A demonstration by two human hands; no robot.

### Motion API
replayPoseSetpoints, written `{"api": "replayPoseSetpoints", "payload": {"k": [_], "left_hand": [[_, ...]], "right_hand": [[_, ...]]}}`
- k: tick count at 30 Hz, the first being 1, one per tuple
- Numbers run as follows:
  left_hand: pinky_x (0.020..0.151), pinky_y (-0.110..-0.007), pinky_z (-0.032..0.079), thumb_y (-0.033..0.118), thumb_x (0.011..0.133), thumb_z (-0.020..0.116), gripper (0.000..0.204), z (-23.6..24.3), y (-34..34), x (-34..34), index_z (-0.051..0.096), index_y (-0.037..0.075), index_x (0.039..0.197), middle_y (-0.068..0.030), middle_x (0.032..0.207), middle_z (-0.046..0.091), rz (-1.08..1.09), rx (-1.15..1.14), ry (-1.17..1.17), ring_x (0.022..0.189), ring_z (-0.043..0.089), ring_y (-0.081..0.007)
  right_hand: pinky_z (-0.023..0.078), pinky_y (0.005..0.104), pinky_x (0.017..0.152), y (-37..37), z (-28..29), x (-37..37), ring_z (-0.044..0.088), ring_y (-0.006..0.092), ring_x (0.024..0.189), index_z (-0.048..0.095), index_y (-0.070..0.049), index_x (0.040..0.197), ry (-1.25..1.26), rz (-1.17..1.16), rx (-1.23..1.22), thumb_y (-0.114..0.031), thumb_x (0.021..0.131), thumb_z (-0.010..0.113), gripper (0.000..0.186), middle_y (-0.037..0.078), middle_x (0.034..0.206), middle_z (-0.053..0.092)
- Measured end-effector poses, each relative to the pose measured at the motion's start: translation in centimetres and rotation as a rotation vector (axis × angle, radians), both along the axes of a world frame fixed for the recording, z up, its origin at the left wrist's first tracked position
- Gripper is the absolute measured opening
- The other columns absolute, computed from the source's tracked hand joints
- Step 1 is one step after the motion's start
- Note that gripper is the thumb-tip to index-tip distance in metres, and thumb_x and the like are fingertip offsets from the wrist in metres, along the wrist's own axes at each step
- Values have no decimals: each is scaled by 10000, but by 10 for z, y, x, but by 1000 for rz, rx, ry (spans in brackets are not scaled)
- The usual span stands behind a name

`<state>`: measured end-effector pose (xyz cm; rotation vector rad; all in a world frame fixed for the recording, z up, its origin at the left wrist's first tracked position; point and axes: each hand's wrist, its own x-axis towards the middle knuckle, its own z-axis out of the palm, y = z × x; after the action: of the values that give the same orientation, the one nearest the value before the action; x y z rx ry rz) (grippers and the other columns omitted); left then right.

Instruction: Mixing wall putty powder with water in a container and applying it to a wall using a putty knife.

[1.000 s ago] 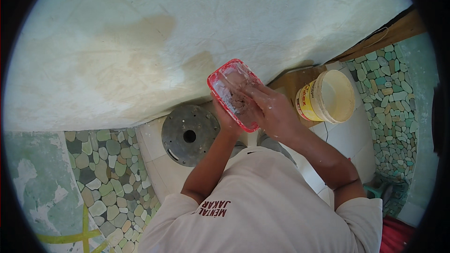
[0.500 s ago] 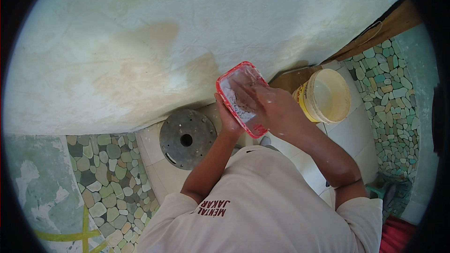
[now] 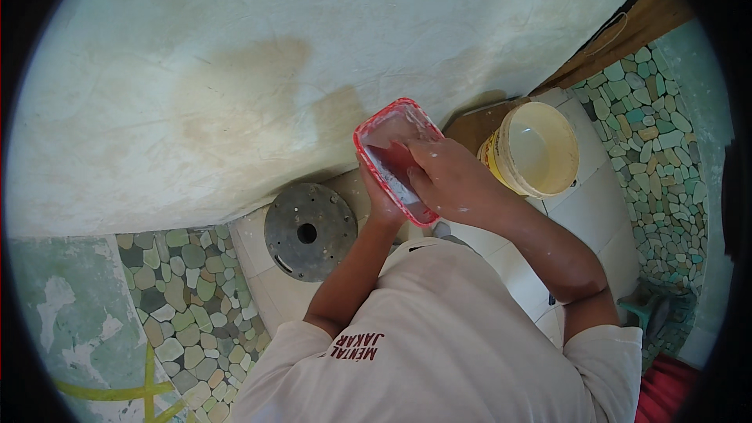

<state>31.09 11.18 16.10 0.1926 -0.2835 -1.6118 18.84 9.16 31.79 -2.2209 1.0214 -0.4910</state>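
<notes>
A rectangular red-rimmed plastic tub with whitish paste inside is held tilted before my chest. My left hand supports it from beneath and along its left side, the fingers partly hidden behind the wall. Over the tub's right edge reaches my right hand, thumb and fingers closed on a flat red piece that looks like a scraper. That piece dips into the tub; its grip end is hidden by the hand. White specks dot the right hand and forearm.
A pale wall with damp-looking patches rises ahead. On the tiled floor stand a round grey disc with a centre hole and, to the right, a yellowish bucket holding cloudy liquid. Pebble-stone strips flank the tiles; a green stool sits lower right.
My right hand has shifted inside the tub and turned, so the red scraper-like piece now shows plainly. The tub moved slightly left with my left hand still on it.
</notes>
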Motion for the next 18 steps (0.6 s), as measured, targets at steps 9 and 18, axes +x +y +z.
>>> {"api": "replayPoseSetpoints", "payload": {"k": [9,18], "left_hand": [[1079,-428,368,675,932,300,736,9,1,-16,404,126,1411,-91,1382,487,-45,64,35,1263,473,-275],[1074,-433,374,685,930,287,738,8,1,-22,411,131,1402,-93,1365,501,-22,151,-46,1242,491,-281]], "right_hand": [[494,516,681,5,10,-16,615,449,769,519,77,980,291,-68,-9,-59,825,555,210,275,776,613],[485,505,676,5,-14,-21,600,451,795,548,48,1054,17,-94,-24,-15,784,564,278,248,806,620]]}}
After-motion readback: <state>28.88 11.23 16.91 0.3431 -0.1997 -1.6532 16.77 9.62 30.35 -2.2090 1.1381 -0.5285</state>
